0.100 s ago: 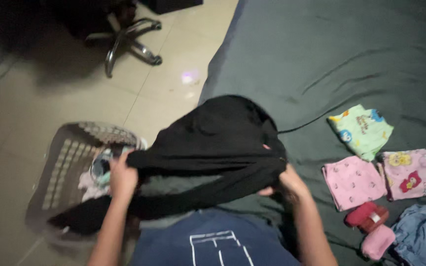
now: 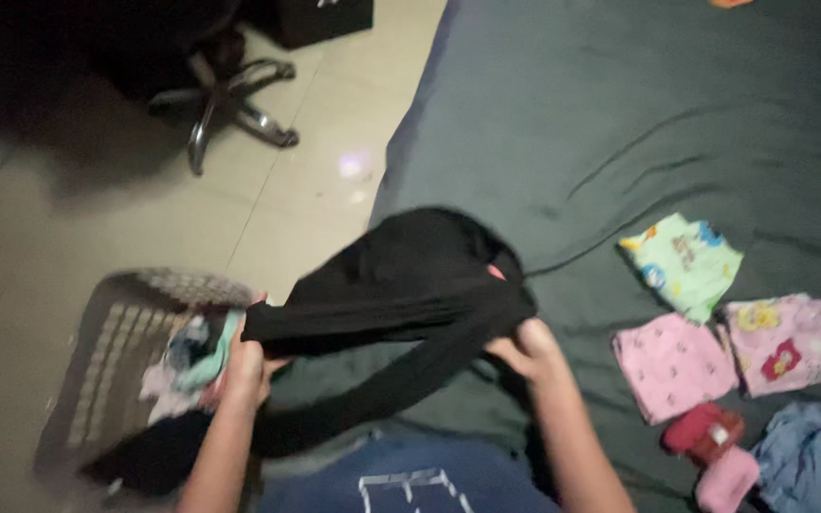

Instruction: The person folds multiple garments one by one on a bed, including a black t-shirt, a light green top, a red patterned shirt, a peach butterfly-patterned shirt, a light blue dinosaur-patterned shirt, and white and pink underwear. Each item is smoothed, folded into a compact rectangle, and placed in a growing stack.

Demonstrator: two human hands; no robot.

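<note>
Both my hands hold a black garment (image 2: 401, 275) up over the near edge of a bed with a grey-green sheet (image 2: 639, 123). My left hand (image 2: 247, 366) grips its left end above a laundry basket (image 2: 106, 361). My right hand (image 2: 523, 347) grips its right end over the bed. A long black part of the garment hangs down between my arms toward the basket.
Folded small clothes lie on the bed at right: a green printed piece (image 2: 681, 264), two pink pieces (image 2: 669, 366) (image 2: 789, 344), a red item (image 2: 700, 429), a pink item (image 2: 726, 480) and a blue piece (image 2: 810, 461). The basket holds more clothes. A chair base (image 2: 230, 104) stands on the tiled floor.
The view has shifted slightly. My hands have drawn a little closer together and lower, bunching the black garment.
</note>
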